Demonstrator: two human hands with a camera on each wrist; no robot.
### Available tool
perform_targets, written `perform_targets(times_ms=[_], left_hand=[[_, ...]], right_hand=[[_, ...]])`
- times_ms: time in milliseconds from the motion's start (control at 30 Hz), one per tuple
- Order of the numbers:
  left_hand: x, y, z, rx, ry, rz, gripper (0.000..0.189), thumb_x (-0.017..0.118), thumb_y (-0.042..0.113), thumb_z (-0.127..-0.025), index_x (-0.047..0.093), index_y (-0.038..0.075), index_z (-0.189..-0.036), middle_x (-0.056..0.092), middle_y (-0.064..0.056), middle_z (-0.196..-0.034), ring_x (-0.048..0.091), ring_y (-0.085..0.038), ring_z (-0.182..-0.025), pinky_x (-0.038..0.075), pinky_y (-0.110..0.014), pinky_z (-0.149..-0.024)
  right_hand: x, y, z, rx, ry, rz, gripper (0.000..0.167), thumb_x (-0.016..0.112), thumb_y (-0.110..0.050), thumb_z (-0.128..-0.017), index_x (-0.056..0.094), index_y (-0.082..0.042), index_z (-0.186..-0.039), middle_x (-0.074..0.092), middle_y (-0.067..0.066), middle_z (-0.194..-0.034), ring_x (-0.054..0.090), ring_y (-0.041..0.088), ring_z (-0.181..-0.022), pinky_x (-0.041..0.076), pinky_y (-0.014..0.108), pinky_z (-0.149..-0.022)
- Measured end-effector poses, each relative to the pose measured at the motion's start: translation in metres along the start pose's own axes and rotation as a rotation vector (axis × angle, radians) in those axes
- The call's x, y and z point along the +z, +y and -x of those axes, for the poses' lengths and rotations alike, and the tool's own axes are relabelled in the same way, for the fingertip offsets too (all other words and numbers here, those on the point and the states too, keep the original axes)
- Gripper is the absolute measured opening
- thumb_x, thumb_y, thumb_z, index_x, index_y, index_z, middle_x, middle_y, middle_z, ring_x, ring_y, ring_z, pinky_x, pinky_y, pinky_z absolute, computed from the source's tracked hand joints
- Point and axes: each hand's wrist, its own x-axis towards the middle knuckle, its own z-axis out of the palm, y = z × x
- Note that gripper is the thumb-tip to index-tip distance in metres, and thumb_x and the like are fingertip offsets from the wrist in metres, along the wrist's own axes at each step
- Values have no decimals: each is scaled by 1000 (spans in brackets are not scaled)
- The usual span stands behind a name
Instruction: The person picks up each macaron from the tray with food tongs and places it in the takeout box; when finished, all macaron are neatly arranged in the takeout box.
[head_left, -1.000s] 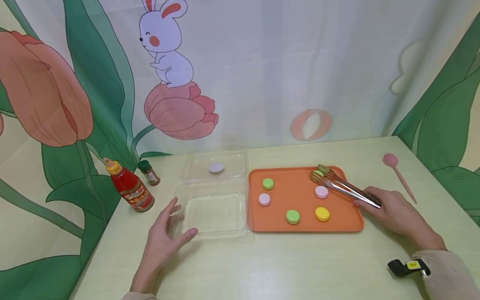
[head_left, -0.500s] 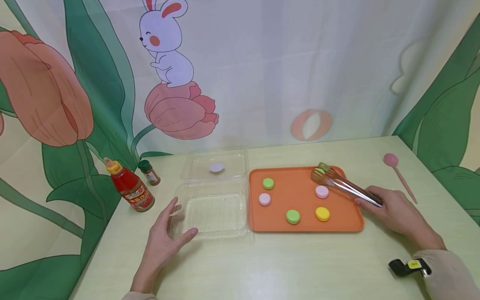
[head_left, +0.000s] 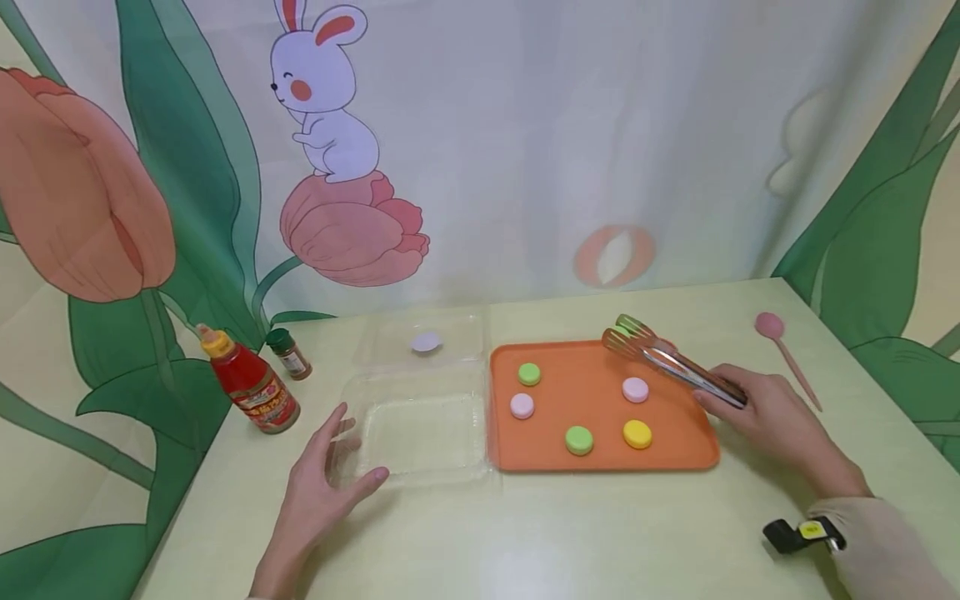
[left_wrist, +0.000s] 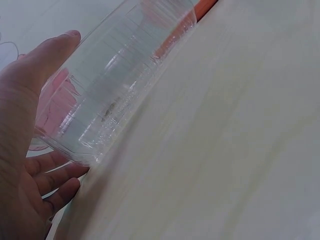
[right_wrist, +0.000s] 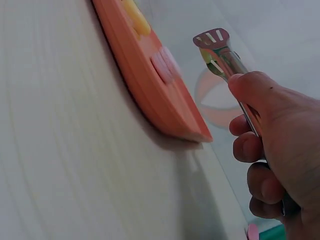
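Green macaron [head_left: 622, 331] is hanging between heads of tongs [head_left: 663, 357] at tray's [head_left: 558, 408] far-right edge, seemingly lifted, squeezed just enough against slipping. My right hand [head_left: 772, 417] is gripping tongs near handle end, probably for reach. My left hand [head_left: 315, 492] is spreading wide around clear box's [head_left: 423, 433] near-left corner, likely steadying light plastic. Box is sitting beside tray, presumably for short carry.
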Motion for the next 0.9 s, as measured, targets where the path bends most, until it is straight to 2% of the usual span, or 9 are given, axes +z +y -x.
perform_targets(times_ms=[100,267,367,500,567,700,900], left_hand=[[-1,0,0,-4,0,-4,115,94,52,-89,25,29,-178,50,-7,-169,58,-34,-150,31,-71,-130],[-1,-5,2,0,-1,-1,115,94,52,-89,24,30,-178,50,-6,-170,58,-34,-150,32,-70,-130],[-1,-6,1,1,-4,-3,116,94,53,-89,24,32,-179,49,-5,-171,58,-34,-150,32,-71,-129],[-1,-6,-1,2,-13,-8,116,93,54,-89,22,35,-179,49,-5,-171,58,-33,-151,30,-73,-129],[-1,-5,-2,5,-16,-11,116,94,54,-89,22,34,-179,49,-5,-171,58,-33,-151,29,-74,-129],[-2,-5,-2,-4,-22,-15,118,94,54,-88,22,35,-178,50,-6,-172,56,-33,-153,28,-75,-129],[-2,-5,0,-25,-25,-8,121,96,53,-86,21,35,-179,48,-5,-173,53,-33,-155,27,-74,-131]], right_hand=[[1,-11,-7,-35,5,-12,19,82,-28,-104,76,-13,-113,64,-7,-85,54,7,-73,43,26,-62],[4,-36,-22,-87,12,-7,17,81,-29,-105,70,-17,-105,51,-8,-73,48,8,-63,39,26,-56],[5,-52,-34,-76,-26,-22,20,80,-32,-106,72,-15,-113,56,-7,-76,51,11,-66,40,27,-58],[9,-80,-50,-52,-115,-53,41,78,-38,-107,73,-10,-136,67,-3,-88,58,16,-76,46,30,-66],[14,-95,-58,-63,-146,-66,45,77,-41,-107,73,-9,-138,69,-2,-89,59,17,-78,48,31,-67],[27,-125,-74,-121,-183,-75,43,74,-51,-107,75,-15,-130,65,-5,-86,58,15,-75,47,31,-66],[45,-167,-89,-176,-274,-183,31,73,-54,-107,73,-27,-121,63,-9,-83,57,14,-71,47,31,-64]])
